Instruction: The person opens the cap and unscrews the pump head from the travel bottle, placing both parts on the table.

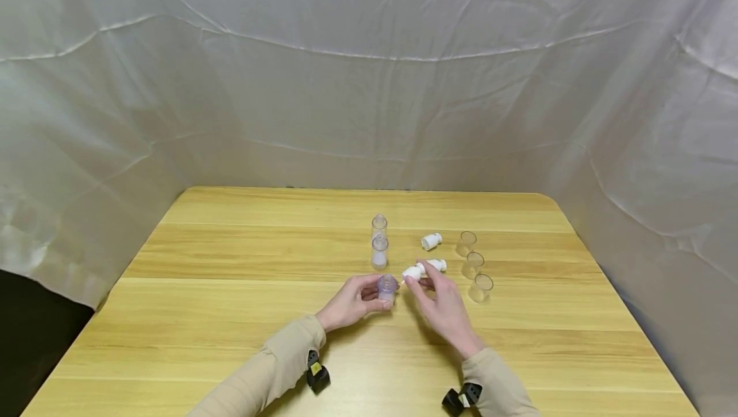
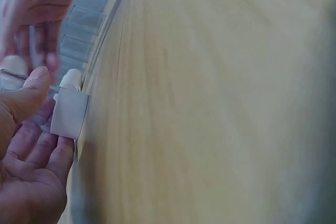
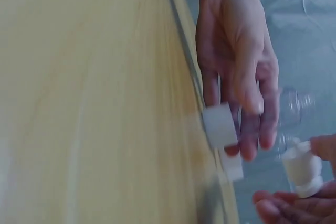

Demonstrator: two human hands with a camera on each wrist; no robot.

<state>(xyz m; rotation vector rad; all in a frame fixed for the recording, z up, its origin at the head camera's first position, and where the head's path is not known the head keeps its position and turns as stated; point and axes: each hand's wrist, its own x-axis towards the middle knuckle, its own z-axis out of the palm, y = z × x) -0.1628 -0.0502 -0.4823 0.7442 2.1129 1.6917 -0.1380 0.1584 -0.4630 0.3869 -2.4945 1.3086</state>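
Note:
My left hand (image 1: 350,303) holds a small clear bottle (image 1: 387,289) upright between thumb and fingers, its open neck facing up. In the left wrist view the bottle's whitish lower part (image 2: 70,114) shows beyond the fingers. Just to the right, my right hand (image 1: 445,307) pinches a white pump top (image 1: 411,274) between thumb and fingers, tilted and apart from the bottle. The right wrist view shows this pump top (image 3: 303,170) at lower right. A second white pump top (image 1: 437,265) lies right behind the right fingers.
Two similar bottles (image 1: 379,254) stand in line behind the left hand. Another white pump top (image 1: 430,241) lies farther back. Three clear caps (image 1: 481,289) stand in a row to the right. Grey sheeting (image 1: 369,103) surrounds the wooden table (image 1: 230,314).

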